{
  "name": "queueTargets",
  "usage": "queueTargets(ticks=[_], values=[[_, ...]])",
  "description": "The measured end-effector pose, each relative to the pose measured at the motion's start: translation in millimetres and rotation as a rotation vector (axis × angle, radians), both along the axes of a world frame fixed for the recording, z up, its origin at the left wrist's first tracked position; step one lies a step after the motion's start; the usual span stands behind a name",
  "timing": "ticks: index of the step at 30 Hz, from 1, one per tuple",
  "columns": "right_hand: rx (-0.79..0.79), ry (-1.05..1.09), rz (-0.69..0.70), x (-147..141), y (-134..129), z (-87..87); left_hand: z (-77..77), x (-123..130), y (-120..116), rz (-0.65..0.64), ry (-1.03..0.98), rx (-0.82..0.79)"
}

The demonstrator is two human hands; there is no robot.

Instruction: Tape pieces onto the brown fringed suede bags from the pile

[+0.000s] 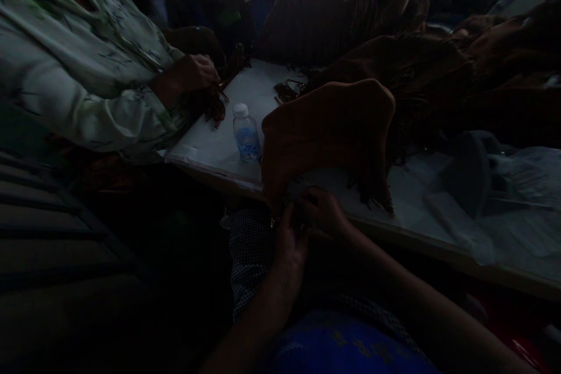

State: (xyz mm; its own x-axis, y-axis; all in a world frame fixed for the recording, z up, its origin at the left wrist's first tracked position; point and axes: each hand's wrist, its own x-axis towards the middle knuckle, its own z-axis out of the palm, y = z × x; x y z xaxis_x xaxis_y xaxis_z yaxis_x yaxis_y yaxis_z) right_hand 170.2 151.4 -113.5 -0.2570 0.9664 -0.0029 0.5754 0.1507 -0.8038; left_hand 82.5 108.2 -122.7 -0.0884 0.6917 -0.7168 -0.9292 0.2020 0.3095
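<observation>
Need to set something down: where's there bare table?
Bare white table shows between the water bottle and the co-worker's floral sleeve, and behind the bottle up to the dark scraps. Right of it is crowded with brown suede and plastic.

One left hand and one right hand meet at a single fringed piece of brown suede. Just beyond them stands one clear plastic water bottle with a white cap. Farther left of the grip is one co-worker's hand in one pale floral sleeve. One white-topped table lies in front.
</observation>
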Motion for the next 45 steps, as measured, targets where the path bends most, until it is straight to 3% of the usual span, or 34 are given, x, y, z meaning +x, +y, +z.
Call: queueTargets(ticks=[5, 12, 18, 24, 32, 41, 45], values=[[0.118, -0.042, 0.075, -2, 2, 1.7, -2.9, -1, 1, 0.012, 0.041, 0.025], [0.052, -0.06, 0.024, -2, -5, -0.2, -4.7, 0, 3, 0.049, 0.021, 0.029], [0.484, -0.231, 0.133, -7, -12, 2.7, 0.9, -1, 5, 0.076, 0.034, 0.055], [0.654, -0.422, 0.358, 2, -11, 3.5, 2.3, -4, -2, 0.097, 0.187, 0.112], [0.68, -0.526, 0.479, 12, -9, 3.3, 4.2, -8, -6, 0.077, 0.242, 0.172], [0.591, -0.465, 0.45, 14, -14, -2.0, 0.5, -9, -4, 0.027, 0.253, 0.204], [0.562, -0.449, 0.435, 13, -16, -0.8, 0.5, -18, -5, -0.001, 0.16, 0.111]])
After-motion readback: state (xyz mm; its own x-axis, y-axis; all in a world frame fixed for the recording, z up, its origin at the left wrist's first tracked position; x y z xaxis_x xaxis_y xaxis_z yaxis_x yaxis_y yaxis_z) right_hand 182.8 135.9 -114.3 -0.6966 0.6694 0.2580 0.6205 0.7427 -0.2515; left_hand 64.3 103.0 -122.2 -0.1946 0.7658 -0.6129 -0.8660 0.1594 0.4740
